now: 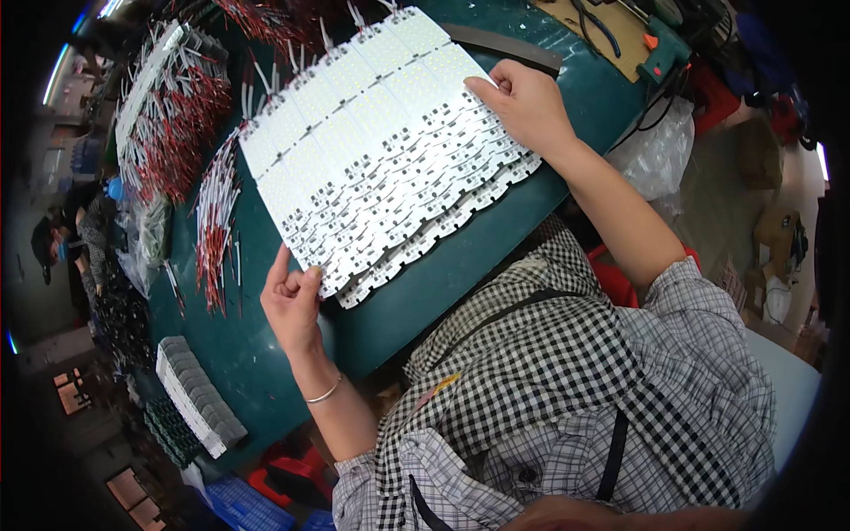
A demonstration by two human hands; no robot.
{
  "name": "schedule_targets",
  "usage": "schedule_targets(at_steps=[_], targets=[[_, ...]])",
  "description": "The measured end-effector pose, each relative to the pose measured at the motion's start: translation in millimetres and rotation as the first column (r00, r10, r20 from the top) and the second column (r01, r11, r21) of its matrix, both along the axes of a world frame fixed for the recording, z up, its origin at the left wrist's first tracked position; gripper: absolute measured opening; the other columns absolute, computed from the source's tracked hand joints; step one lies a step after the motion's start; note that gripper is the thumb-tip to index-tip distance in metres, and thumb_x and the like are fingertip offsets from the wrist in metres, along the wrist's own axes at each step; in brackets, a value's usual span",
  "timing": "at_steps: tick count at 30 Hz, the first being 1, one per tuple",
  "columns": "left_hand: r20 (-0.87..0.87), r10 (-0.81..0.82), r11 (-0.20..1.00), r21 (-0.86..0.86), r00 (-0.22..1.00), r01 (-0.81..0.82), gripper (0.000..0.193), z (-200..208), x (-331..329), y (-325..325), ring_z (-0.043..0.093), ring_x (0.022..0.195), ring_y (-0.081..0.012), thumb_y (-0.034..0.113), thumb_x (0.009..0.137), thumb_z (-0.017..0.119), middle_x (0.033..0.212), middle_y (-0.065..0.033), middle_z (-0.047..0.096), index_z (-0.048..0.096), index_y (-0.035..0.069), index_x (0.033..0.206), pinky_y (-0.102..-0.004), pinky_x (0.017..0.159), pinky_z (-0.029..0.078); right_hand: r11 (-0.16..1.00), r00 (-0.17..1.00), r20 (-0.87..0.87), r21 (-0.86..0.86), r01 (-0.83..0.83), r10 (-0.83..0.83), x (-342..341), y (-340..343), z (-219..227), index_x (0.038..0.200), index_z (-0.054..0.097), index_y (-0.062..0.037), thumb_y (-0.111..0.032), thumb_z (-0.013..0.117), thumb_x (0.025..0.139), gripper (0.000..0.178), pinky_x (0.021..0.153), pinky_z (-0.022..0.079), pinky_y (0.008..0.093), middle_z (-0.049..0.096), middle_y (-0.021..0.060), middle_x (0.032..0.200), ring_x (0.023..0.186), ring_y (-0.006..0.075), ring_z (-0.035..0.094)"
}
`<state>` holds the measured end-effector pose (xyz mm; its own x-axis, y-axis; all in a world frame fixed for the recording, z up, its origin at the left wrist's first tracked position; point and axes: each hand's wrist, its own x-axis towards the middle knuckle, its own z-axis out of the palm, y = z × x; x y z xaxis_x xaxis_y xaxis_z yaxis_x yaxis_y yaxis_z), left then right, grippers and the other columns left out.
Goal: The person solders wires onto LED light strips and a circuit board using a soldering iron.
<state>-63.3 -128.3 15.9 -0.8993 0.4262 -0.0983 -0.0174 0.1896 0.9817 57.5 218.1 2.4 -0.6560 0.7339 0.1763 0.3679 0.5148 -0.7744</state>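
Note:
A white LED circuit board panel (363, 115) lies tilted across the green table, with rows of small yellowish chips and dark solder marks. Several overlapping layers with notched, wavy edges show along its near side. Fingers of my left hand (297, 305) pinch its near left corner. At the right edge, my right hand (531, 106) grips the panel with the thumb on top and the other fingers partly hidden. Short white wires (323, 44) stick up along its far edge. To its left lies a bunch of red and white wires (217, 230).
A larger pile of red and white wires (173, 115) sits at the far left of the green table (425, 305). Near the left edge stands a row of stacked white pieces (199, 398). Pliers (598, 26) and a green tool (664, 57) lie far right, above a clear plastic bag (660, 150).

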Motion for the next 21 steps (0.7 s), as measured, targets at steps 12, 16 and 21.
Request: schedule_targets(at_steps=[12, 16, 21], targets=[[-0.245, -0.179, 0.859, -0.511, 0.953, 0.030, 0.059, 7.1, 17.3, 8.4, 0.036, 0.050, -0.0019, 0.007, 0.083, 0.069, 0.053, 0.0021, 0.048, 0.044, -0.007, 0.135, -0.0195, 0.045, 0.029, 0.950, 0.998, 0.063, 0.311, -0.012, -0.008, 5.2, 0.8, -8.0, 0.077, 0.061, -0.0007, -0.038, 0.068, 0.084, 0.039, 0.053, 0.043, 0.0345, 0.059, 0.0120, 0.064, 0.055, 0.0246, 0.056], [-0.179, -0.114, 0.821, -0.572, 0.977, -0.009, 0.059, 18.9, 39.8, 18.7, 0.052, 0.052, -0.0047, 0.010, 0.084, 0.069, 0.058, -0.0021, 0.060, 0.044, -0.007, 0.135, -0.0200, 0.046, 0.038, 0.932, 0.990, 0.135, 0.362, -0.012, -0.040, 5.8, 1.5, -1.9, 0.079, 0.063, -0.0019, -0.040, 0.065, 0.085, 0.039, 0.054, 0.045, 0.0351, 0.061, 0.0122, 0.065, 0.058, 0.0258, 0.059], [0.043, 0.062, 0.971, -0.233, 0.997, -0.050, 0.068, 12.7, 36.4, -2.6, 0.049, 0.048, -0.0043, 0.004, 0.081, 0.069, 0.061, -0.0014, 0.060, 0.035, -0.008, 0.139, -0.0172, 0.043, 0.037, 0.976, 0.965, 0.263, 0.204, -0.071, 0.015, 9.6, 1.4, 15.3, 0.075, 0.064, -0.0025, -0.053, 0.058, 0.086, 0.052, 0.061, 0.048, 0.0413, 0.063, 0.0149, 0.068, 0.067, 0.0326, 0.062]])
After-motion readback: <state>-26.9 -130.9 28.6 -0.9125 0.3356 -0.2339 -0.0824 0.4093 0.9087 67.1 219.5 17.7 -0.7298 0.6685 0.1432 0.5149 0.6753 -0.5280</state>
